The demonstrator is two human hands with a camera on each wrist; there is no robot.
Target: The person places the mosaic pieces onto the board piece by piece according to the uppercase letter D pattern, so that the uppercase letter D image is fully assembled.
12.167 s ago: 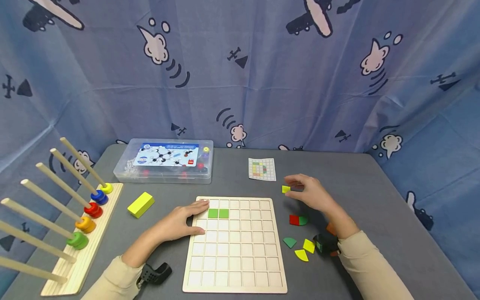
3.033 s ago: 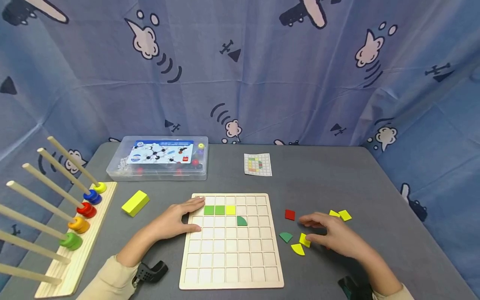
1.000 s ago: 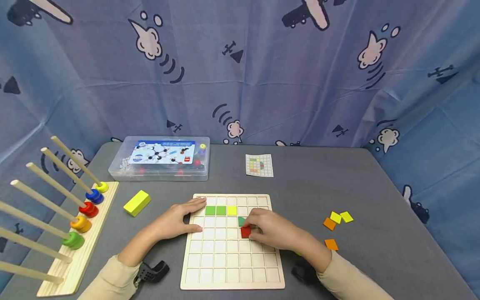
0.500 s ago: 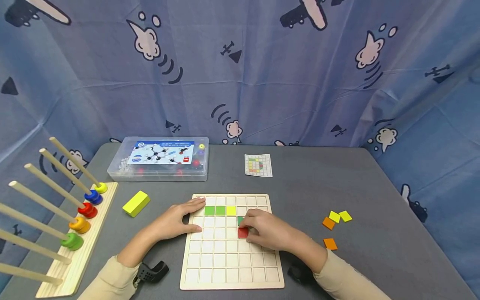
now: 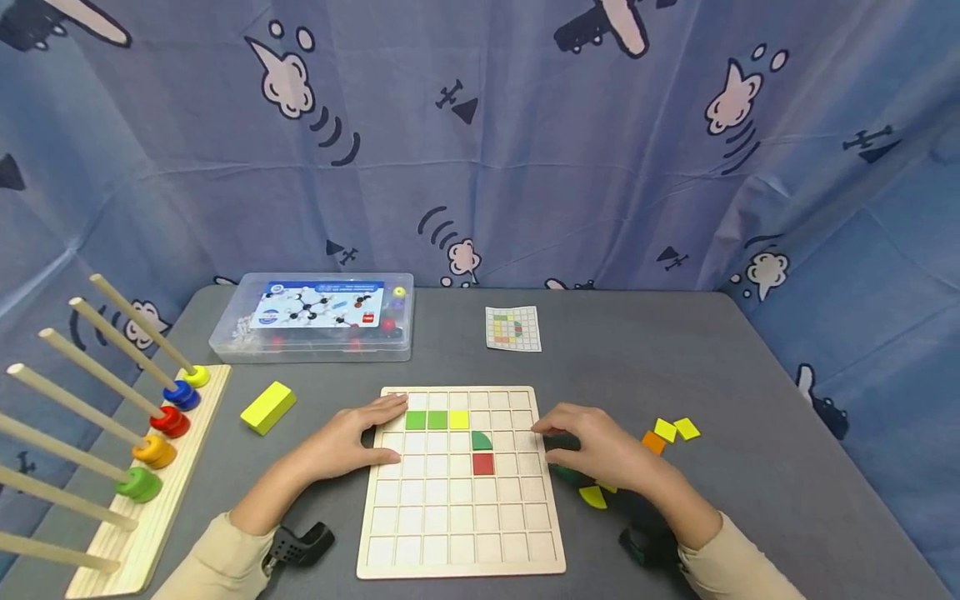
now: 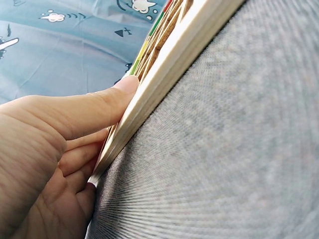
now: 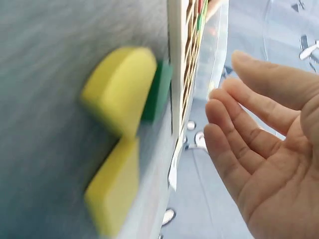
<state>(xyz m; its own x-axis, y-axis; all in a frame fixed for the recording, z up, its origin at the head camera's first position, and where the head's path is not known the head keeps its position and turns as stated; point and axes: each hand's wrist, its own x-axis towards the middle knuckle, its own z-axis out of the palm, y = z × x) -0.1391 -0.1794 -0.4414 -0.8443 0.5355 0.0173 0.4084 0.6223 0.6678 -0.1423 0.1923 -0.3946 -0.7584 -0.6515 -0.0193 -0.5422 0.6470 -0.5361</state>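
A wooden grid board (image 5: 461, 563) lies flat in front of me. My left hand (image 5: 341, 446) rests on its upper left edge, thumb and fingers spread; the left wrist view shows the thumb (image 6: 99, 107) on the rim. Two green square tiles (image 5: 426, 420) and a yellow tile (image 5: 459, 419) sit in a row. A green quarter-circle tile (image 5: 481, 440) lies in the row below, with a red square tile (image 5: 483, 464) directly under it. Over the board's right edge hovers my right hand (image 5: 600, 446), holding nothing. Beneath it are a yellow quarter-circle (image 7: 119, 87) and a green piece (image 7: 158, 92).
Yellow square tiles (image 5: 686, 428) and an orange tile (image 5: 654, 442) lie to the right. Behind the board is a pattern card (image 5: 513, 329). A clear plastic box (image 5: 311, 346), a yellow block (image 5: 268, 407) and a peg rack with rings (image 5: 172, 492) stand on the left.
The right hand has brought the red tile from the table onto the board, let it go, and moved off to the right. The left hand stays on the edge.
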